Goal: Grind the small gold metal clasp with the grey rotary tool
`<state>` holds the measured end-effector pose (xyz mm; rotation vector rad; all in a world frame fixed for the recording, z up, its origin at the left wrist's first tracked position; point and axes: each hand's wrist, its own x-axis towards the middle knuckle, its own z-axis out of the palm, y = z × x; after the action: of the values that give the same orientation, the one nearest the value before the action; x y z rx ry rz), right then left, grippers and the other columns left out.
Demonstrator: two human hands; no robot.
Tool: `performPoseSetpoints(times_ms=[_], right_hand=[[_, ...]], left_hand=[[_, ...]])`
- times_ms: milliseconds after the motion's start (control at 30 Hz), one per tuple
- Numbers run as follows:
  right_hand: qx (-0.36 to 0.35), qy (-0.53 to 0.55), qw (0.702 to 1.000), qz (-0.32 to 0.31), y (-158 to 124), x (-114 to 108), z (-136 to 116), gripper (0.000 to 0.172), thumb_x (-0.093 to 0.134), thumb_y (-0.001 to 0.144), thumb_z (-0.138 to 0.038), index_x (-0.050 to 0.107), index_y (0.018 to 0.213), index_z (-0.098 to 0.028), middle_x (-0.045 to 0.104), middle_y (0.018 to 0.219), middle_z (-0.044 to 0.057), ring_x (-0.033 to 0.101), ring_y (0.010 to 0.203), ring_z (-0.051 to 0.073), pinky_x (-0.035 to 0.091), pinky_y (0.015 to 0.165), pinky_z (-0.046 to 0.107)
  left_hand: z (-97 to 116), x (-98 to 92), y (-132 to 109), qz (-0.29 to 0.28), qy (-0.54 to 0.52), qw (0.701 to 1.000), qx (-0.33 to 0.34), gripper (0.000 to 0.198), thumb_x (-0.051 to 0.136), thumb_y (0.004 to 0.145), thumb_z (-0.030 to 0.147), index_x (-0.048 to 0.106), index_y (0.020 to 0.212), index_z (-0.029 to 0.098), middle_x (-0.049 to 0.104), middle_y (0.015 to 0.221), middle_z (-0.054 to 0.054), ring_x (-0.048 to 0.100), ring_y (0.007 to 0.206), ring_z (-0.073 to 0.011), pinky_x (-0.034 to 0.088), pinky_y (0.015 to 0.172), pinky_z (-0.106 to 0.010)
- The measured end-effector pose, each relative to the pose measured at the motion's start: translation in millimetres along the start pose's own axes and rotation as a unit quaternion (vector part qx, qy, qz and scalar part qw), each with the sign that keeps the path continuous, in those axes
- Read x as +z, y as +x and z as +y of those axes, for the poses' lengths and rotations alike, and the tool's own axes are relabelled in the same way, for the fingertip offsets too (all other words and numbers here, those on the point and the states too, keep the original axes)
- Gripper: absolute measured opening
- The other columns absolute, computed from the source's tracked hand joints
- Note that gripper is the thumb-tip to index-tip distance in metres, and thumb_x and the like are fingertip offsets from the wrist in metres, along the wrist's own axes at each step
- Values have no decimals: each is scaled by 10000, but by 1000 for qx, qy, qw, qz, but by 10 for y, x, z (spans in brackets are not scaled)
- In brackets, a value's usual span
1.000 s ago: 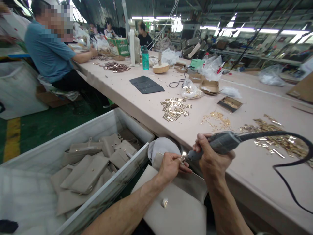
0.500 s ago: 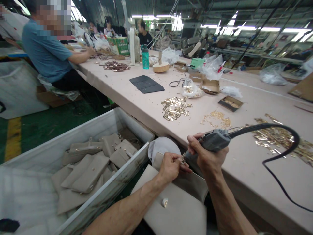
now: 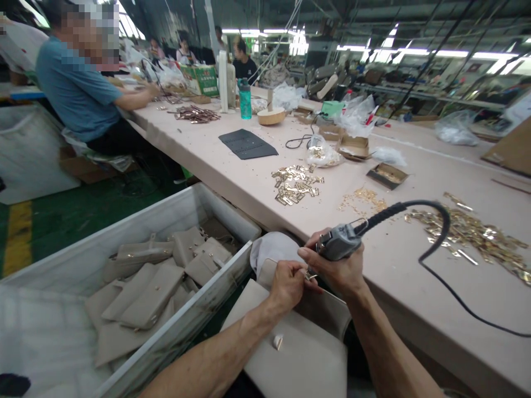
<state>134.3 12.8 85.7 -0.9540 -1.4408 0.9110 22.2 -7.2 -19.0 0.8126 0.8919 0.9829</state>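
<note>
A beige handbag (image 3: 305, 354) lies over my lap with its flap spread, a small metal clasp (image 3: 277, 341) on its front. My left hand (image 3: 287, 284) pinches a small shiny metal fitting (image 3: 310, 275) at the bag's upper edge. Wrapped around a grey corded electric screwdriver (image 3: 339, 242), my right hand (image 3: 342, 271) is close beside the left fingers. The tool's tip points down toward the fitting; whether it touches is hidden by the fingers. A pale round pad (image 3: 276, 251) sits behind the left hand.
A white bin (image 3: 136, 345) with several beige bags stands at left. On the table (image 3: 232, 185) lie gold plates (image 3: 294, 185), tiny gold parts (image 3: 363, 202), longer gold strips (image 3: 477, 235) and a black mat (image 3: 248, 143). A co-worker (image 3: 78, 88) sits at far left.
My right hand and the electric screwdriver have shifted left and tilted more upright, drawing the cord left. My left hand stays on the metal fitting.
</note>
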Motion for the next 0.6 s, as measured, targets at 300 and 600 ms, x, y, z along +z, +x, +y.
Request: performPoseSetpoints(times_ms=[300, 600], right_hand=[[-14, 348, 920, 179, 279, -823, -306, 127, 756, 790, -145, 630, 806, -150, 502, 750, -33, 374, 490, 40, 477, 502, 179], [100, 360, 814, 445, 228, -1620, 311, 286, 570, 869, 80, 632, 748, -171, 565, 746, 23, 517, 479, 111, 504, 429, 236]], left_hand=[[-3, -35, -134, -20, -40, 998, 42, 468, 710, 887, 507, 713, 1063, 74, 754, 895, -131, 783, 693, -260, 590, 607, -251], [76, -15, -224, -11, -39, 995, 97, 426, 796, 874, 484, 719, 970, 76, 765, 826, -132, 756, 583, -223, 576, 528, -214]])
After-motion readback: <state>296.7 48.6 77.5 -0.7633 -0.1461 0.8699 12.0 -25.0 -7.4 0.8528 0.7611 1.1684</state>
